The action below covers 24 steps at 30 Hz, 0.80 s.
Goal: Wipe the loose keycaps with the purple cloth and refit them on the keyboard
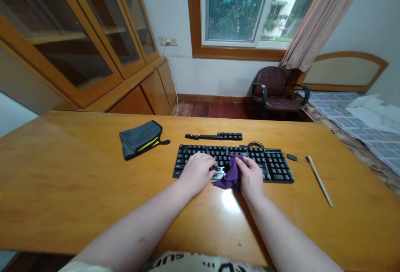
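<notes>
A black keyboard (pixel 280 171) lies on the wooden table in front of me. Some of its keycaps are off near the bottom middle, where a pale patch shows. My left hand (pixel 200 168) rests over the left part of the keys, fingers slightly bent and the thumb apart, with nothing visible in it. Pinched in my right hand (pixel 251 177) is a crumpled purple cloth (pixel 231 176), which hangs over the front edge of the keyboard by the bare patch. Behind the keyboard, several loose black keycaps (pixel 229 136) and a long spacebar (pixel 211 137) lie in a row.
A folded grey cloth (pixel 140 136) with yellow lining lies left on the table (pixel 78 172). To the right are a small dark piece (pixel 291 157) and a thin pale stick (pixel 320 181). Beyond the table stand a chair (pixel 271 84) and a bed (pixel 359 113).
</notes>
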Motion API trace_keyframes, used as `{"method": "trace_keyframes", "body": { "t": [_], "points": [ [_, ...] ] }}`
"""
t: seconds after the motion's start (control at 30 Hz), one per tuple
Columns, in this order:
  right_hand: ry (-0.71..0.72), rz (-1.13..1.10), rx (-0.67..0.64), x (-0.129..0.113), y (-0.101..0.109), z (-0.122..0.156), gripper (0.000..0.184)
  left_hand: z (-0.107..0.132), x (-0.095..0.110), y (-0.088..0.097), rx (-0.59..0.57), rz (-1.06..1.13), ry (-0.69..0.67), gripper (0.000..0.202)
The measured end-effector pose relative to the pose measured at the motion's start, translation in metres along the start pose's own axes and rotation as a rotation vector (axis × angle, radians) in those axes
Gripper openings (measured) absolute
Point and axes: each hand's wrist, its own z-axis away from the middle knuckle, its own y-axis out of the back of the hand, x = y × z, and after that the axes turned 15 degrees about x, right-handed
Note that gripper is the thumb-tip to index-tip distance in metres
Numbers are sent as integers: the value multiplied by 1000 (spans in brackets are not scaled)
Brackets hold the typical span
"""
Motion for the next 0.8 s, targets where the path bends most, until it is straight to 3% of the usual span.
{"method": "trace_keyframes", "body": {
  "t": [0.8],
  "points": [
    [2,14,-9,-6,0,2,29,0,-9,-11,-12,-13,29,20]
  ]
}}
